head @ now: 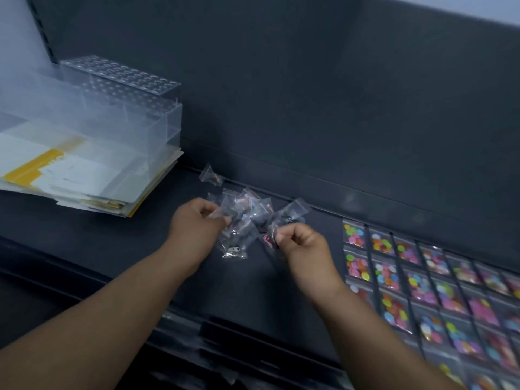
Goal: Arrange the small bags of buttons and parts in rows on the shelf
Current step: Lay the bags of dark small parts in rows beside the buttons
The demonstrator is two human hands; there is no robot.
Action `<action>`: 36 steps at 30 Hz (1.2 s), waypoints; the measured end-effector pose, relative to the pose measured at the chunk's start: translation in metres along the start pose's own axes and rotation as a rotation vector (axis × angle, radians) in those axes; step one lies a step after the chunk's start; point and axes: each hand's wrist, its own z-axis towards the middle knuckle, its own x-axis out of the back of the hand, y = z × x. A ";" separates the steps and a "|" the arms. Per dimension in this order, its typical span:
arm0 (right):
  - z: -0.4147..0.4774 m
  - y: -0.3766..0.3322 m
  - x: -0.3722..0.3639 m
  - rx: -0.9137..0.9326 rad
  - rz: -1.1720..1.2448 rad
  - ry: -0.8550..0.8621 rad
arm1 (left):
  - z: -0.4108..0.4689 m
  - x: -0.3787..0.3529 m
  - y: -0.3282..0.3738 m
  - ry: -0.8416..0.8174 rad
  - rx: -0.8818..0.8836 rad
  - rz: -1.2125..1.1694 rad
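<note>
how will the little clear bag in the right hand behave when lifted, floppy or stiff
The clear bag pinched by the right hand probably flops: its thin film looks creased. It likely weighs little, holding only small parts. Its glossy plastic may slip easily.

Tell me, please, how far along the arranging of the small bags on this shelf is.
Done: bags of coloured buttons already lie in neat rows on the right of the shelf. In hand: the left hand and right hand each pinch a clear bag from the loose pile of parts bags. Left: that pile, plus a stray bag behind it, is not yet in rows.
</note>
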 end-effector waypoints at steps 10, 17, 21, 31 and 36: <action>-0.049 -0.020 0.096 -0.265 0.459 -0.021 | -0.079 -0.070 0.048 -0.246 0.043 -0.180; -0.135 -0.002 0.212 -0.380 0.675 0.000 | -0.196 -0.161 0.066 -0.479 0.101 -0.201; -0.192 0.019 0.287 -0.325 0.615 0.058 | -0.269 -0.218 0.077 -0.592 0.078 -0.169; -0.313 0.052 0.444 -0.261 0.591 0.335 | -0.418 -0.345 0.098 -0.849 0.059 -0.129; -0.340 0.071 0.505 -0.246 0.566 0.501 | -0.454 -0.406 0.105 -0.961 0.056 -0.092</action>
